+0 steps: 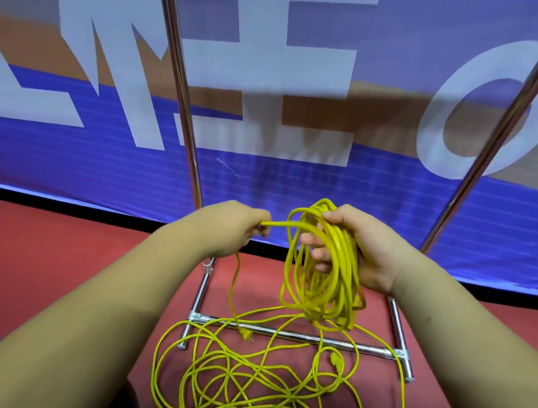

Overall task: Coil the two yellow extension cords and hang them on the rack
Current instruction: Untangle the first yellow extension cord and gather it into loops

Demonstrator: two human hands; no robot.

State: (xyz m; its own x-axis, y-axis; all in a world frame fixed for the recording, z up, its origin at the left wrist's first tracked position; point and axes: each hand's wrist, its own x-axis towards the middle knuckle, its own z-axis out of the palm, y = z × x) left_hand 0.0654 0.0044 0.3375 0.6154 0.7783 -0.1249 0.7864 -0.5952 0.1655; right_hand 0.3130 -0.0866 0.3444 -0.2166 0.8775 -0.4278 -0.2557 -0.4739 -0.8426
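My right hand (363, 251) grips a coil of yellow extension cord (329, 281) whose loops hang down below my palm. My left hand (233, 226) pinches a strand of the same cord just left of the coil; from it the free end drops to a plug (247, 334) dangling near the rack's base bar. A second yellow cord (235, 382) lies in a loose tangle on the red floor, with one of its ends (335, 360) at the right. The chrome rack's two uprights (179, 70) rise behind my hands.
The rack's base crossbar (294, 336) and its side feet (402, 340) sit on the red floor (28, 256) under the cords. A blue banner with big white letters (311, 88) hangs just behind the rack. My shoes show at the bottom edge.
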